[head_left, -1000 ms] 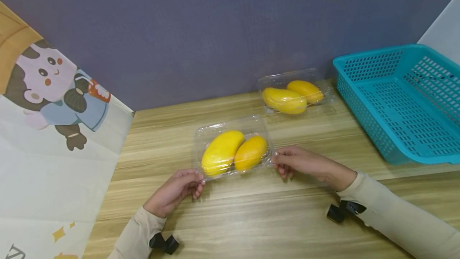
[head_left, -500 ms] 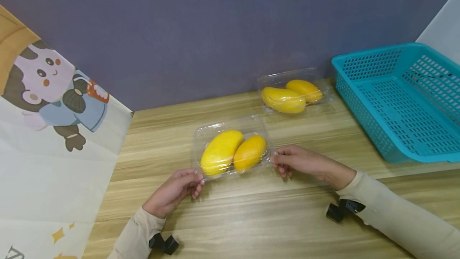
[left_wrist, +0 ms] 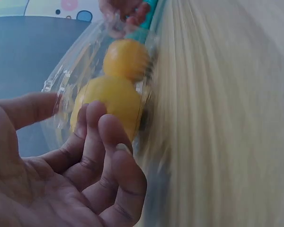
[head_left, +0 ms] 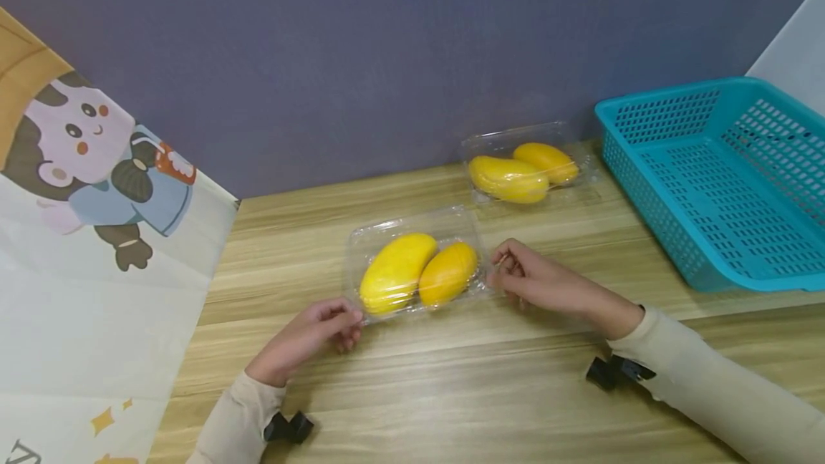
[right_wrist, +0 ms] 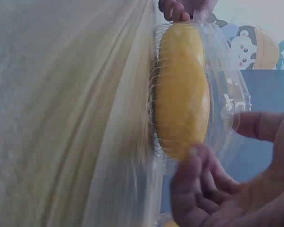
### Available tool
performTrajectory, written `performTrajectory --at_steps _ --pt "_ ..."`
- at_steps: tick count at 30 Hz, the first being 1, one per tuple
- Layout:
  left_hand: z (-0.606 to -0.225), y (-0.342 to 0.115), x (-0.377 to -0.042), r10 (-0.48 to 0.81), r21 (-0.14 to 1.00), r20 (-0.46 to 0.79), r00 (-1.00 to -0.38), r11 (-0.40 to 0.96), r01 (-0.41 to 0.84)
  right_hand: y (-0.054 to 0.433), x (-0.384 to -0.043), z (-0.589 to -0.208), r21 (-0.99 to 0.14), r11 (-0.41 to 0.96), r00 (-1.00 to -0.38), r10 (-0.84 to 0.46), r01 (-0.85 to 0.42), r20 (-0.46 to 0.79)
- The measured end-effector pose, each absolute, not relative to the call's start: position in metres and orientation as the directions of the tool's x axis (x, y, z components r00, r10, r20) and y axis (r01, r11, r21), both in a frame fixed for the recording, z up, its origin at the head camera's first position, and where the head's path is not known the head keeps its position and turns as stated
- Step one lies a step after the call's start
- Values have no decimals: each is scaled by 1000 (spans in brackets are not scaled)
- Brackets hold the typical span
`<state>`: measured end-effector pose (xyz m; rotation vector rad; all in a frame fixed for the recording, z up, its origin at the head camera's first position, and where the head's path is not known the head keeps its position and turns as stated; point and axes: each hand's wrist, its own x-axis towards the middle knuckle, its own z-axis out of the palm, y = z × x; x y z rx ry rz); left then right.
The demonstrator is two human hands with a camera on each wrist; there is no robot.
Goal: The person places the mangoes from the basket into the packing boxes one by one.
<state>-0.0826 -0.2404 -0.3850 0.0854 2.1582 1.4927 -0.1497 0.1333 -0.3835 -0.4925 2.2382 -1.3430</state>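
In the head view a clear plastic clamshell box (head_left: 374,233) lies mid-table, holding a larger yellow mango (head_left: 398,272) and a smaller orange-yellow mango (head_left: 448,274). At its near left corner is my left hand (head_left: 308,339), thumb at the edge. My right hand (head_left: 544,281) is at the box's right corner, index finger raised. The left wrist view shows the left thumb apart from loosely bent fingers (left_wrist: 92,142). In the right wrist view the right thumb reaches the lid (right_wrist: 229,101), while the bent fingers (right_wrist: 191,182) stay apart from it.
Behind, against the dark blue partition (head_left: 361,70), sits a second clear box (head_left: 503,137) with two mangoes (head_left: 509,179). A turquoise slotted basket (head_left: 677,235) stands to the right, near that box. A white panel with a cartoon cow (head_left: 84,127) borders the left side.
The fingers of both hands have loosened from the box corners. My right index finger has lifted, and my left hand has shifted slightly left. The box has stayed in place.
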Motion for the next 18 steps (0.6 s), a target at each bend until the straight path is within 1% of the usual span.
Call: performTrajectory --at_steps 5,8,10,13,16,18 --pt "-377 -242 -81 265 829 -331 -905 540 -145 129 -145 -378 -826 496 -897 -442 -267 25" --pt "-372 -241 -81 194 748 -298 -935 656 -102 124 -138 -374 -758 535 -900 -407 -373 156" --pt "-367 -240 -79 159 676 -243 -957 735 -50 120 -133 -371 -683 568 -876 -420 -459 239" --pt "-359 -238 -75 131 573 -143 -981 819 26 113 -128 -370 -529 612 -808 -470 -589 356" --pt "-351 -233 -69 123 459 -23 -992 883 99 106 -126 -370 -394 627 -738 -526 -672 422" --pt "-347 -228 -64 124 388 68 -990 911 140 104 -125 -371 -341 625 -707 -555 -702 438"
